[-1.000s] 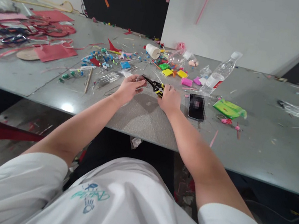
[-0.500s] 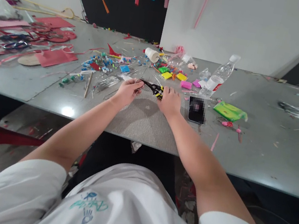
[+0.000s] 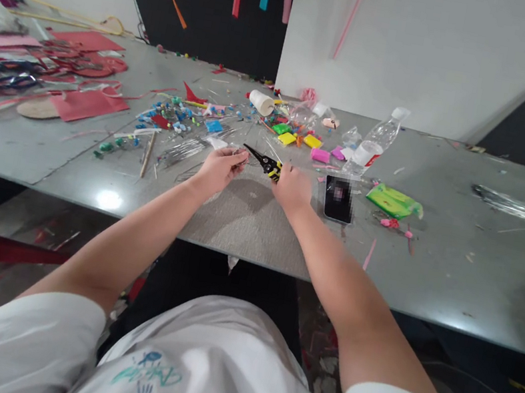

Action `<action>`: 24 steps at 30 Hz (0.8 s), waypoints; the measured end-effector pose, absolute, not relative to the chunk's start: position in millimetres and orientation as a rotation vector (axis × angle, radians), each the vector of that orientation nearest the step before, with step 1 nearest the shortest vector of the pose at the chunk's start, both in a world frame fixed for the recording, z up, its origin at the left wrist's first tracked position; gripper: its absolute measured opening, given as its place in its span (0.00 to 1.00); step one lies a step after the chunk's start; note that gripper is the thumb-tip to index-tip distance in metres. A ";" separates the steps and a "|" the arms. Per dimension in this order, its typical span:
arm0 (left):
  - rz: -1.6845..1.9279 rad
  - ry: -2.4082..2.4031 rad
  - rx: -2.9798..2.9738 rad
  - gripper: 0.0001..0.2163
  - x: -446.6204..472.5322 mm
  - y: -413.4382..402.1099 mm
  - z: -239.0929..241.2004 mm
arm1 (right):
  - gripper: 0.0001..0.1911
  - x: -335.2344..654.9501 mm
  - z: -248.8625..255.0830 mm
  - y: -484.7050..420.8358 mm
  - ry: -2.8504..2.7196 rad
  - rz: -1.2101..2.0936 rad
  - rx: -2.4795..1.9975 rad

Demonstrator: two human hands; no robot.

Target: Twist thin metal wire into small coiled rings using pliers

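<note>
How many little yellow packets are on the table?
2: the left packet lies beyond the pliers, the right packet nearer the plastic bottle. Others may be hidden.

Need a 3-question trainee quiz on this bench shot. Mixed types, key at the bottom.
1. Short answer: which hand holds the black-and-yellow pliers?

2. Multiple choice: which of these lies to the right of the phone?
A) the red sheet
B) the green packet
C) the tan stick

3. True or false: the clear bottle behind the phone has its cap off.

Key:
1. The right hand.
2. B.
3. False; the white cap is on.
</note>
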State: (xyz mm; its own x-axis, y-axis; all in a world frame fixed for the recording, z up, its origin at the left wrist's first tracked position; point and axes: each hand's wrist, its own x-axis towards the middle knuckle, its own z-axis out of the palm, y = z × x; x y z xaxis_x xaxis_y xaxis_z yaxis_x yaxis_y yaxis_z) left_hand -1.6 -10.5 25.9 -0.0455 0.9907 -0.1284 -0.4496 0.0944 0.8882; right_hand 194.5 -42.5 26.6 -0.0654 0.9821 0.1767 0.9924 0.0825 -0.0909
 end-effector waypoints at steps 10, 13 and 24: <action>1.294 0.938 0.739 0.11 -4.8 -14.6 29.1 | 0.25 212.9 21.8 -32.7 -1.925 -0.026 -2.189; 1.290 0.932 0.736 0.09 -6.4 -13.2 25.5 | 0.27 221.6 24.9 -30.6 -1.815 0.108 -2.301; 1.237 0.972 0.882 0.17 -14.5 -14.0 15.7 | 0.27 223.4 37.4 -36.4 -1.714 0.092 -2.309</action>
